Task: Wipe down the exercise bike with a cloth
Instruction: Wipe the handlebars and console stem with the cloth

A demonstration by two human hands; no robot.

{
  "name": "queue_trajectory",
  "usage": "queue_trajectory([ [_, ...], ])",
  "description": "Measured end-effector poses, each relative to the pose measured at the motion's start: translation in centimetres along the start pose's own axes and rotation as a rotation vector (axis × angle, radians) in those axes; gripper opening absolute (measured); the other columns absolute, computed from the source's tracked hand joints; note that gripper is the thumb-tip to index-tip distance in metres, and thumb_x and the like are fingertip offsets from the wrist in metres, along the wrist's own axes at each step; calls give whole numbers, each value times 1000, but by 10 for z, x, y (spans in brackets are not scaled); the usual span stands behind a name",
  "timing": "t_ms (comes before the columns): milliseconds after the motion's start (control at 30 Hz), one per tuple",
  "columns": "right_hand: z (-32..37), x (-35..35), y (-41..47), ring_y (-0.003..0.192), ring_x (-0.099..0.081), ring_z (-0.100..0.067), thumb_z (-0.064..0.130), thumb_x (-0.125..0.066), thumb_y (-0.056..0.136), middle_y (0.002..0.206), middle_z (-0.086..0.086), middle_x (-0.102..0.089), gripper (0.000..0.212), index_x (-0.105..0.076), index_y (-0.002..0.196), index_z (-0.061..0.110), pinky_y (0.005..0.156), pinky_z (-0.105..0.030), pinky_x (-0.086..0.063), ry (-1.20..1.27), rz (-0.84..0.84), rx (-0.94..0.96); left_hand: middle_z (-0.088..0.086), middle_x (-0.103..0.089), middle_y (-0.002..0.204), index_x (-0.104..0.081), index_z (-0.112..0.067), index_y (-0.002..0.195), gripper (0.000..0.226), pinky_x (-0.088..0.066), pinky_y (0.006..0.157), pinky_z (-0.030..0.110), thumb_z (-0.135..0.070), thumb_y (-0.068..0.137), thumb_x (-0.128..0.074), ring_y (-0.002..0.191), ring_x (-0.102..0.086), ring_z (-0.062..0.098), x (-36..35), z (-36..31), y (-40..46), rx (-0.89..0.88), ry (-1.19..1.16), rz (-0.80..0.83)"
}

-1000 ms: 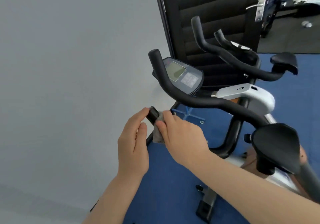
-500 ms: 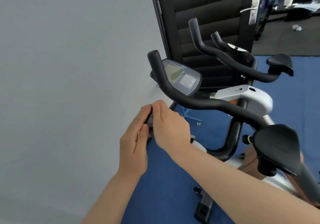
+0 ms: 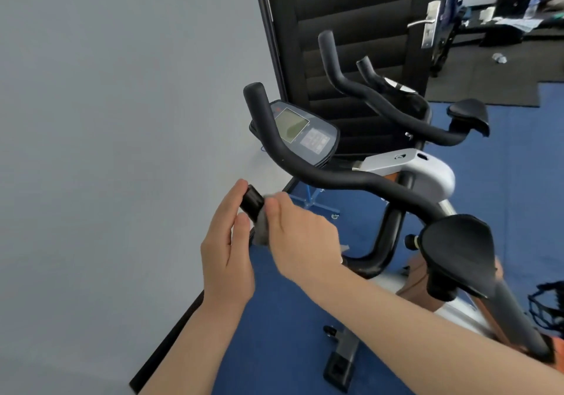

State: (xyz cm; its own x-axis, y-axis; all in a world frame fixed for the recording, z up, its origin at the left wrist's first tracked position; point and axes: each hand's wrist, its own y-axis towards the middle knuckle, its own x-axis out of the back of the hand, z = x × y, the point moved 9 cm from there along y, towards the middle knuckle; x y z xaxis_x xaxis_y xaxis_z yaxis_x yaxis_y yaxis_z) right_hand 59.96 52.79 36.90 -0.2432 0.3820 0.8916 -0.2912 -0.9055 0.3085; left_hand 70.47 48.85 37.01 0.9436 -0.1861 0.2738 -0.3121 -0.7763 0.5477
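A plain grey wall (image 3: 106, 120) fills the left side, with a dark skirting strip (image 3: 171, 336) along its foot where it meets the blue floor mat (image 3: 274, 318). Just right of the wall, the left hand (image 3: 227, 252) reaches up, its fingertips curled against the black end of the exercise bike's (image 3: 406, 178) lower handlebar grip (image 3: 251, 201); whether they truly clamp it or merely steady it cannot be told. Touching that same grip from the right, the right hand (image 3: 297, 234) pinches a grey cloth (image 3: 261, 230) bunched around the bar just below the exposed tip, with a fold of it hanging between the two hands. Above the hands, the upper handlebar (image 3: 305, 172) sweeps from an upturned end down to the right, and behind it sits the console (image 3: 300, 133) with a pale screen and a keypad. Further right stands a black slatted door (image 3: 351, 28) with a metal lever handle (image 3: 427, 24), then the far handlebar horns (image 3: 338, 74) and the silver frame housing (image 3: 427, 168). A padded black elbow rest (image 3: 457, 251) lies near the right edge of the bike, a second one (image 3: 468, 115) beyond it. At the far right, a dark mesh object (image 3: 546, 306) rests on the mat; its contents cannot be made out.
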Motion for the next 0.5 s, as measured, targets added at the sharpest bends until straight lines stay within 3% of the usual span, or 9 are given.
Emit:
queue_trajectory([
  [67, 16, 2, 13, 75, -53, -21, 27, -32, 97, 120, 2, -44, 33, -37, 128, 18, 52, -33, -29, 110, -45, 0, -24, -53, 137, -52, -20, 139, 40, -36, 101, 9, -23, 102, -38, 129, -47, -1, -2, -2, -1, -22, 2, -34],
  [133, 20, 3, 10, 83, -56, -19, 34, -16, 97, 122, 5, -49, 43, -36, 133, 19, 57, -32, -29, 55, -80, 12, -26, -55, 133, -52, -25, 136, 39, -37, 99, 8, -18, 101, -36, 127, -50, 0, -5, -3, -1, -42, -2, -56],
  [200, 10, 1, -4, 72, -52, -17, 37, -13, 99, 103, 5, -54, 44, -34, 134, 20, 56, -30, -28, -26, -84, 41, -26, -55, 132, -53, -26, 135, 42, -37, 98, 8, -15, 98, -35, 125, -50, 0, -6, -1, -1, -41, -8, -89],
  [300, -16, 5, -29, 54, -44, -16, 41, -14, 99, 77, 5, -49, 45, -48, 120, 20, 48, -30, -24, -168, -89, 19, -20, -54, 134, -54, -16, 136, 43, -35, 101, 10, -15, 97, -35, 128, -48, 1, -6, 2, -2, -33, 22, -139],
  [400, -35, 4, -48, 51, -48, -15, 42, -18, 100, 73, 5, -50, 47, -56, 114, 19, 45, -28, -25, -216, -69, 10, -12, -51, 139, -49, -17, 139, 43, -33, 105, 13, -16, 98, -36, 131, -44, 5, -10, 1, -5, -32, 71, -151],
  [500, -53, 1, -67, 63, -55, -16, 42, -20, 99, 79, 4, -56, 53, -55, 128, 14, 54, -28, -41, -161, 3, 45, -11, -34, 153, -33, -24, 148, 49, -18, 117, 19, -22, 100, -34, 145, -25, 10, -18, -3, -12, -65, 240, -131],
])
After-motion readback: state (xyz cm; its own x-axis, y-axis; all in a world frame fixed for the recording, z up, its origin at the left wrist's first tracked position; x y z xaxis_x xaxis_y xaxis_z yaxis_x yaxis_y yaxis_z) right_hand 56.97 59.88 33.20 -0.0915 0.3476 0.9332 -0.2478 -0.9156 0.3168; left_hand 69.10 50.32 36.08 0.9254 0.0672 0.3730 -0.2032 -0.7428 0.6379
